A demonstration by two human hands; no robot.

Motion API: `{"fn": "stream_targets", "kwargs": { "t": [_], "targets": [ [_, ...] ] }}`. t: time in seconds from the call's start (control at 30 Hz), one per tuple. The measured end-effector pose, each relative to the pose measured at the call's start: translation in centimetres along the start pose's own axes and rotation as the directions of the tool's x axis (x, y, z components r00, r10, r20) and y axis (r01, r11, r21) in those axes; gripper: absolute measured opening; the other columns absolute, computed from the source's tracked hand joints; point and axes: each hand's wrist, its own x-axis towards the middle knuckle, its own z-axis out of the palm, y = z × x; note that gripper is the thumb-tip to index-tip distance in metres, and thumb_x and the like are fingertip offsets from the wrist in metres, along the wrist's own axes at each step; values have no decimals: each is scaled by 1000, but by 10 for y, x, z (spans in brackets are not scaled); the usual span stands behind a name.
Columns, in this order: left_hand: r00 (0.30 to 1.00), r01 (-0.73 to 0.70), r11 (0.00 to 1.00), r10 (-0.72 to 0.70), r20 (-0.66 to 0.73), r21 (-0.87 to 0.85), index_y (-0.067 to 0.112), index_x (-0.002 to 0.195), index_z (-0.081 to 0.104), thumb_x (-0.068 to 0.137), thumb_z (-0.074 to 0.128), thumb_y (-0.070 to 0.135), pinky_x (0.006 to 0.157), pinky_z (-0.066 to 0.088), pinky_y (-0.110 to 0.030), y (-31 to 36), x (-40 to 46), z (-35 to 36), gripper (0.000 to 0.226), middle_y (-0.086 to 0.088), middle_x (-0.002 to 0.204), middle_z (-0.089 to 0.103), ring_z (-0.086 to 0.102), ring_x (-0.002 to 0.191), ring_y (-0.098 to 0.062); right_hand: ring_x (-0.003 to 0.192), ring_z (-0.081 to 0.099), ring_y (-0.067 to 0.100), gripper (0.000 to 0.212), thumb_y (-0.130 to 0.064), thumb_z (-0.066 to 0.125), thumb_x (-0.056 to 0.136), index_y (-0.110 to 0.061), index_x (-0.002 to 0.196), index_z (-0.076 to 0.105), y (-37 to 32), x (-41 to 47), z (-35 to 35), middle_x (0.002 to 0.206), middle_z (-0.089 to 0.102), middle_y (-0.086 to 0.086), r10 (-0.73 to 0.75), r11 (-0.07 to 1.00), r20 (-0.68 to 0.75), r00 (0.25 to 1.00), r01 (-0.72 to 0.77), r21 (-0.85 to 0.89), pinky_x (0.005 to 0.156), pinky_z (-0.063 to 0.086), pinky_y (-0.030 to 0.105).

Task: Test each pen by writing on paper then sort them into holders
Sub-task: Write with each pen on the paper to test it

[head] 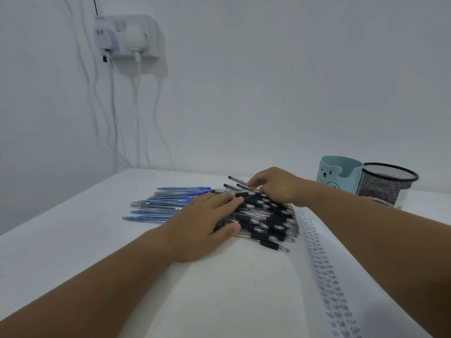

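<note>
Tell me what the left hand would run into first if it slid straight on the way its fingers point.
The left hand lies flat on the pen pile, fingers pointing right and away. Going on, it would likely meet the black-grip pens first, then the right hand resting on the pile's far end. Depth between them is hard to judge.

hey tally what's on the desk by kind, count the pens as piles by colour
Blue pen pile: 1
Black-grip pen pile: 1
Holders: 2, teal bear cup and black mesh cup
Written paper sheet: 1
Total: 5
</note>
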Motion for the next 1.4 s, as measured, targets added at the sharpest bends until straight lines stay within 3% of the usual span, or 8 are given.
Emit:
{"fn": "stream_targets", "kwargs": {
  "t": [0.23,0.37,0.5,0.6,0.8,1.1,1.23,1.4],
  "targets": [
    [999,51,991,-50,13,-127,27,161,18,100,21,60,122,20,-32,4,-2,-1,70,14,158,26,15,145,-6,103,57,12,48,6,40,93,-17,124,69,3,2,-1,132,64,1,-67,990,-32,997,63,-123,82,42,22],
    [971,188,884,-233,-56,-428,40,154,31,105,47,33,99,27,0,2,-8,-21,52,26,146,36,30,134,9,73,53,2,45,1,39,96,-18,122,70,1,0,-2,131,64,4,-95,983,-64,993,84,-162,65,40,16],
    [893,309,758,-439,-100,-575,35,124,65,97,55,5,88,53,-19,-19,-19,-41,41,17,124,61,62,104,2,117,58,15,37,-12,43,102,-20,131,64,-6,-6,3,139,60,-1,-176,966,-125,976,147,-212,95,36,19],
    [856,424,804,-506,-105,-416,28,103,73,85,55,-7,66,51,-16,-34,-32,-58,43,12,105,66,64,89,-1,110,58,7,30,-20,52,100,-27,126,66,-23,-21,13,130,65,-9,-345,928,-166,924,310,-205,94,38,19],
    [837,546,824,-544,55,-153,35,91,75,76,85,23,82,44,-21,-51,-45,-67,22,12,104,60,56,98,-9,105,55,10,20,-37,68,89,-31,108,73,-78,-55,43,112,66,-12,-638,717,47,769,615,-329,94,43,31],
    [853,469,846,-508,-120,-253,25,81,62,99,58,20,62,43,-21,-53,-39,-57,20,6,89,72,60,78,-18,110,41,9,19,-48,72,86,-31,93,76,-66,-61,58,118,51,-16,-600,707,56,798,562,-429,92,25,28],
    [775,234,588,-594,-216,-775,16,93,50,109,36,16,64,48,-26,-32,-27,-58,22,2,74,67,60,63,-17,106,39,6,23,-45,76,83,-31,100,74,-59,-74,56,117,51,-14,-635,728,-54,771,573,-376,93,26,27],
    [782,-205,-333,-621,50,-920,15,74,43,101,41,46,61,35,-31,3,-10,-65,41,-3,62,33,29,53,-17,102,51,8,12,-42,72,88,-34,97,72,-38,-98,31,109,57,-15,-653,742,-163,739,582,-332,93,40,37]
  ]
}}
